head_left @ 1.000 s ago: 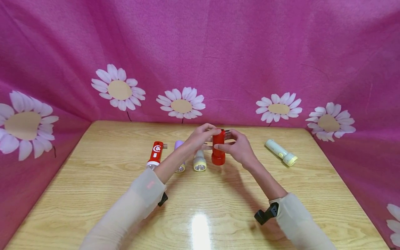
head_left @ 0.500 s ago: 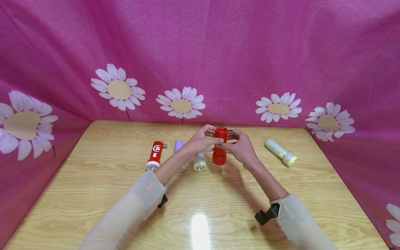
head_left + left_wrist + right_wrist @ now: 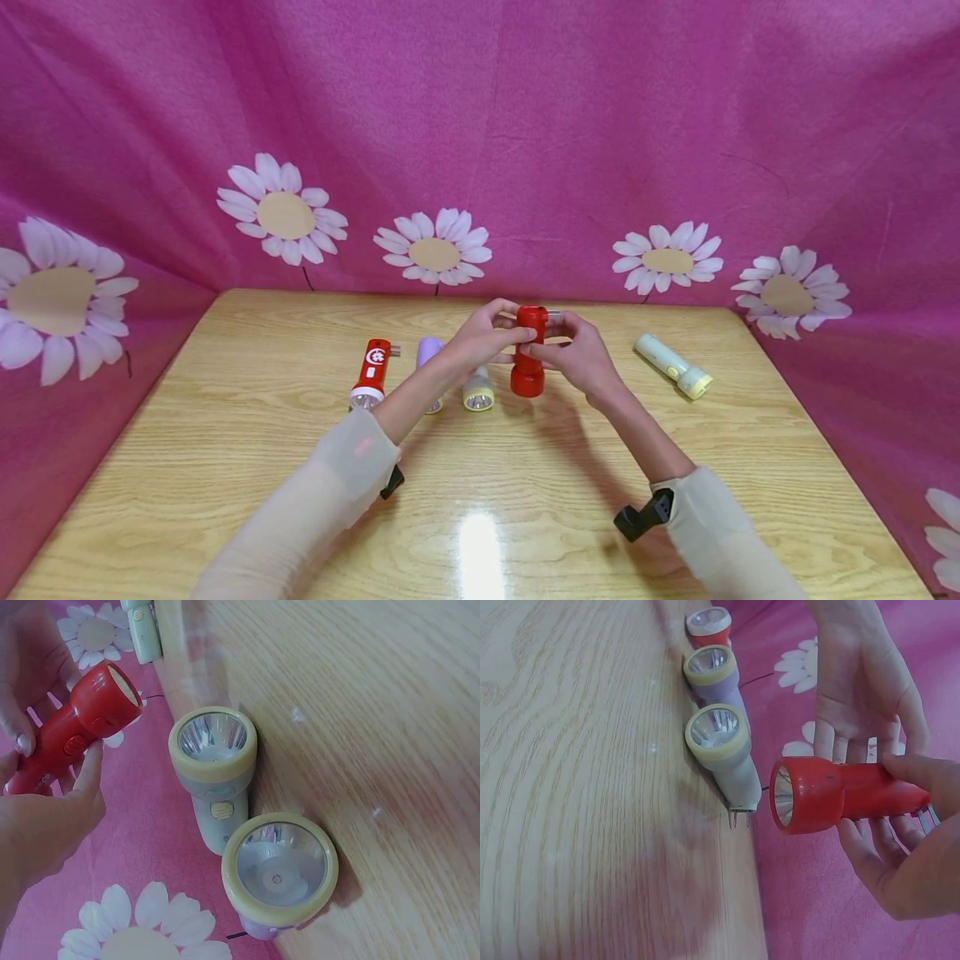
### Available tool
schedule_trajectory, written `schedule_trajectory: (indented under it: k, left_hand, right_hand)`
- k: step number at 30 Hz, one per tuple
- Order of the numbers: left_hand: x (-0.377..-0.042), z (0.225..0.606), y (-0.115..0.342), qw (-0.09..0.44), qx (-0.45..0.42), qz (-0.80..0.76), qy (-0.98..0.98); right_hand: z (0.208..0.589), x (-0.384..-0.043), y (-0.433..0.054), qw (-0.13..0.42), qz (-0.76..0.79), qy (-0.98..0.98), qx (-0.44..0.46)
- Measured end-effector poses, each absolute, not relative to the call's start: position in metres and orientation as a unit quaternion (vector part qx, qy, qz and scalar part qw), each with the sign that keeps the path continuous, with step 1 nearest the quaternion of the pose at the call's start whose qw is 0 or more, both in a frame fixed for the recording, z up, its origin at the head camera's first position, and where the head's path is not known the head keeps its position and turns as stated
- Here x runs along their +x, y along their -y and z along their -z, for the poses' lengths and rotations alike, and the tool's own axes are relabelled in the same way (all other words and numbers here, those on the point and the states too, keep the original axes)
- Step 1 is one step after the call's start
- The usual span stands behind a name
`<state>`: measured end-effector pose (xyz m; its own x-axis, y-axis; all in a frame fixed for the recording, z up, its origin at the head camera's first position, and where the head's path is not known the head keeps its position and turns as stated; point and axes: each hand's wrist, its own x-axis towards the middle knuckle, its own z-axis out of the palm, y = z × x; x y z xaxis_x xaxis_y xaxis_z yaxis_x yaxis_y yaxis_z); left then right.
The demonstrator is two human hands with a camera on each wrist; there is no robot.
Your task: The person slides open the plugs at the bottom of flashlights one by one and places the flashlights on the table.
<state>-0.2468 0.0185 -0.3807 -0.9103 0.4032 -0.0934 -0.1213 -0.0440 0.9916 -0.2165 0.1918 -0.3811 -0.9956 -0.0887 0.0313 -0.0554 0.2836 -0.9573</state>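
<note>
A red flashlight (image 3: 528, 379) hangs above the table, its lens end down, held between both hands. My left hand (image 3: 482, 337) grips its body from the left, thumb across the front. From the right, my right hand (image 3: 583, 354) holds the body with thumb in front and fingers behind. Metal plug prongs (image 3: 928, 818) stick out of its tail beside the right fingers. A grey-green flashlight with a yellow rim (image 3: 478, 395) lies just left of it. Past that is a purple flashlight (image 3: 430, 350), partly hidden by my left hand and arm.
A red and white flashlight (image 3: 374, 367), prongs out, lies at the left. At the right is a pale green flashlight (image 3: 672, 365), set diagonally. The wooden table (image 3: 525, 517) ends at a pink daisy-print cloth (image 3: 555, 167) on the back and sides.
The red flashlight has shifted slightly right. My left thumb has moved from its top down to the middle of its body, and the right thumb has risen a little. The other flashlights stay put.
</note>
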Motion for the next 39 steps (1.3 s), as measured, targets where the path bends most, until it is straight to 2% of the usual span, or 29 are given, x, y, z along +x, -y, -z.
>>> schedule_trajectory:
  k: [28, 39]
  left_hand:
    - [-0.245, 0.402, -0.039, 0.187, 0.059, -0.734, -0.65]
    - [-0.244, 0.403, -0.044, 0.192, 0.04, -0.729, -0.656]
  right_hand:
    - [0.395, -0.222, -0.208, 0.017, 0.582, -0.813, -0.007]
    - [0.399, -0.224, -0.212, 0.045, 0.598, -0.8, 0.007]
